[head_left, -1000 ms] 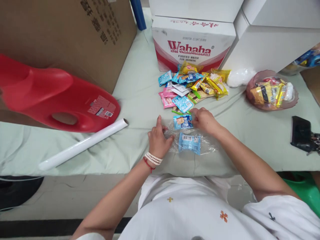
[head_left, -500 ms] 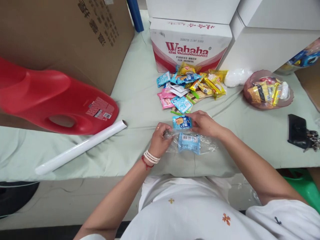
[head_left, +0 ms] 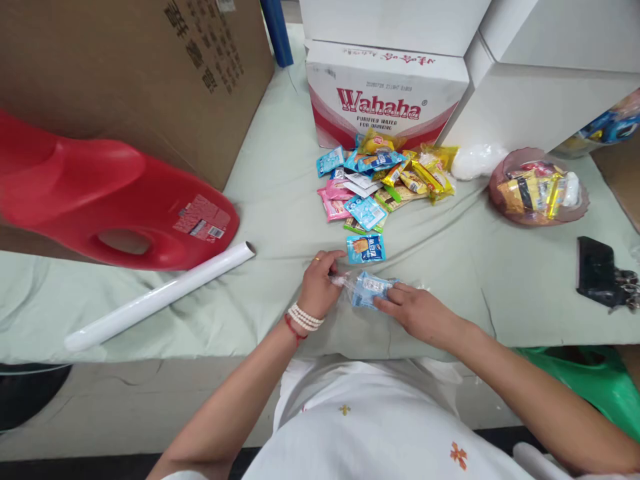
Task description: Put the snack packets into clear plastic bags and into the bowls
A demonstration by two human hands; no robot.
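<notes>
My left hand [head_left: 321, 280] pinches the gathered end of a clear plastic bag [head_left: 345, 283]. A light blue snack packet [head_left: 369, 288] shows through the film, on the near part of the cloth. My right hand [head_left: 415, 312] presses its fingers on the packet's right side, over the bag; the thumb side faces me and the fingertips' undersides are hidden. Just beyond both hands, a second blue snack packet [head_left: 367, 248] lies flat on the cloth by itself. Farther off is a heap of mixed snack packets [head_left: 367, 212] in blue, pink, yellow and green.
Behind the heap stands a Wahaha water carton [head_left: 385, 100]. To the right are a pink bowl of snacks [head_left: 500, 207] and a black case with keys [head_left: 595, 267]. At left lie a white roll [head_left: 165, 293] and a red jug [head_left: 150, 207] against a brown carton [head_left: 125, 80].
My right hand has left the upper blue packet and come down toward me onto the bagged one. The bag is now gathered closer around its packet. My left hand keeps its grip.
</notes>
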